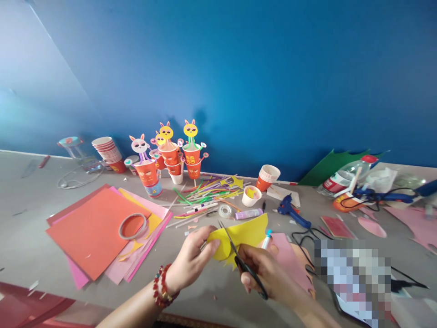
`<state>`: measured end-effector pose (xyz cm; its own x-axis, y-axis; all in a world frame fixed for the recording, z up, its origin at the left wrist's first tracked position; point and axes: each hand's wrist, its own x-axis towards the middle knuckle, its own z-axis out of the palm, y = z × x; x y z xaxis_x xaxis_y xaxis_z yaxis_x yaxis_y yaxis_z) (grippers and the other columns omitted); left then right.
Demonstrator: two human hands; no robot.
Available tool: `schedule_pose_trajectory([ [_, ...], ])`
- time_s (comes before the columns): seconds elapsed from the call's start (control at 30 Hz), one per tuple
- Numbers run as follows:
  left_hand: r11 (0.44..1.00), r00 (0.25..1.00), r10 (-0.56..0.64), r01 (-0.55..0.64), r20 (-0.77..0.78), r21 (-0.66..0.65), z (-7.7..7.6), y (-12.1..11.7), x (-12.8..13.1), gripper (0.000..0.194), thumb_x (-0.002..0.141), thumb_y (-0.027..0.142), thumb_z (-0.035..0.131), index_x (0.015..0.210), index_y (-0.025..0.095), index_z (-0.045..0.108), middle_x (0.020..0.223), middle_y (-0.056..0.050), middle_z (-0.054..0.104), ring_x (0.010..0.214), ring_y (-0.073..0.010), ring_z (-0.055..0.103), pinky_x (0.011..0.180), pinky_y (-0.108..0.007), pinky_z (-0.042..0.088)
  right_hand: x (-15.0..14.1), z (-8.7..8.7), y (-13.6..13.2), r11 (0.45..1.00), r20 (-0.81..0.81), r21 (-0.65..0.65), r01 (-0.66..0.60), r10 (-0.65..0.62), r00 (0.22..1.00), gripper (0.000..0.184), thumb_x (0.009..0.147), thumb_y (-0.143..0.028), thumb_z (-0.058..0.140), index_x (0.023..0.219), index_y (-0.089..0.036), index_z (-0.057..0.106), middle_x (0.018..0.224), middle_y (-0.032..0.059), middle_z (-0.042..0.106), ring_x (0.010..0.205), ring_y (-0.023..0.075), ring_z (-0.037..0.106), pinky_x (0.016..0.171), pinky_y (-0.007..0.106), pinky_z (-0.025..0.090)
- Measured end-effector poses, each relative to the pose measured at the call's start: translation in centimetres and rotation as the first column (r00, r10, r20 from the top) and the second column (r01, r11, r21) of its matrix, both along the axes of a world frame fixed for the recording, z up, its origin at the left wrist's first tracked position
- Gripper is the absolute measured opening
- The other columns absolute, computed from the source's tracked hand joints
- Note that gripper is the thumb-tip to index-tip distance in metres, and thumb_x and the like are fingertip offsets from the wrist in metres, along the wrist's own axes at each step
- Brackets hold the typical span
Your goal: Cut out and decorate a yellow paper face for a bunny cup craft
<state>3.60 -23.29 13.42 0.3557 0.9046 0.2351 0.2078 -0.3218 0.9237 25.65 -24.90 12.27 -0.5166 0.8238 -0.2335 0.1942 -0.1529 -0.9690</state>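
My left hand [191, 255], with red bead bracelets at the wrist, pinches the left end of a yellow paper sheet [251, 230]. My right hand [261, 269] is closed around the black handles of a pair of scissors [250, 272]. The scissor blades lie across the yellow paper, pointing up and left, beside a rounded part near my left fingers. A jagged yellow edge hangs below the sheet. Just beyond the paper are a purple glue stick [249, 213] and a roll of clear tape [225, 211].
Coloured paper sheets [92, 232] lie at left with a tape roll [133, 226] on top. Rabbit-faced paper cups [146, 171] stand near the wall beside pipe cleaners [205, 193]. A blue glue gun [293, 212], its cable, a bottle [351, 175] and a blurred-out phone [353, 282] are at right.
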Motion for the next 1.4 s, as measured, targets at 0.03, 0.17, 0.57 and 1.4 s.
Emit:
schedule_pose_trajectory([
  [0.03,1.0,1.0,-0.002,0.002,0.001,-0.002,0.0,0.0,0.0,0.025,0.1,0.036,0.044,0.093,0.016,0.057,0.08,-0.001,0.055,0.071,-0.0133,0.049,0.066,-0.022,0.04,0.1,-0.2,0.0,1.0,0.001,0.007,-0.004,0.004,1.0,0.062,0.068,-0.079,0.067,0.072,-0.022,0.042,0.063,-0.0066,0.043,0.051,0.0076,0.04,0.046,0.021,0.03],
  [0.17,1.0,1.0,-0.016,0.016,0.008,-0.009,0.1,0.2,0.0,0.026,0.1,0.038,0.044,0.091,0.016,0.057,0.078,-0.001,0.055,0.07,-0.0134,0.048,0.065,-0.022,0.039,0.5,-0.7,0.1,0.999,0.037,0.045,-0.023,0.021,0.999,0.059,0.073,-0.075,0.066,0.073,-0.021,0.042,0.062,-0.0063,0.044,0.052,0.0078,0.038,0.046,0.021,0.026],
  [0.57,1.0,1.0,-0.015,0.015,-0.006,0.005,0.2,0.2,-0.1,0.026,0.1,0.037,0.044,0.088,0.016,0.055,0.077,0.0,0.054,0.069,-0.0134,0.047,0.065,-0.022,0.039,0.5,0.6,0.4,0.999,0.085,0.026,-0.033,0.03,0.996,0.055,0.073,-0.068,0.071,0.069,-0.022,0.039,0.057,-0.0083,0.041,0.05,0.0069,0.034,0.045,0.021,0.024],
  [1.4,0.897,0.905,0.405,-0.421,0.132,0.133,-3.4,-1.0,0.3,0.034,0.089,0.048,0.063,0.106,0.02,0.07,0.094,-0.005,0.071,0.083,-0.0191,0.063,0.08,-0.028,0.05,-1.9,1.1,0.1,0.997,-0.121,0.022,0.069,-0.066,0.99,0.068,0.062,-0.084,0.066,0.074,-0.021,0.043,0.064,-0.0049,0.048,0.051,0.0088,0.047,0.048,0.021,0.037],
])
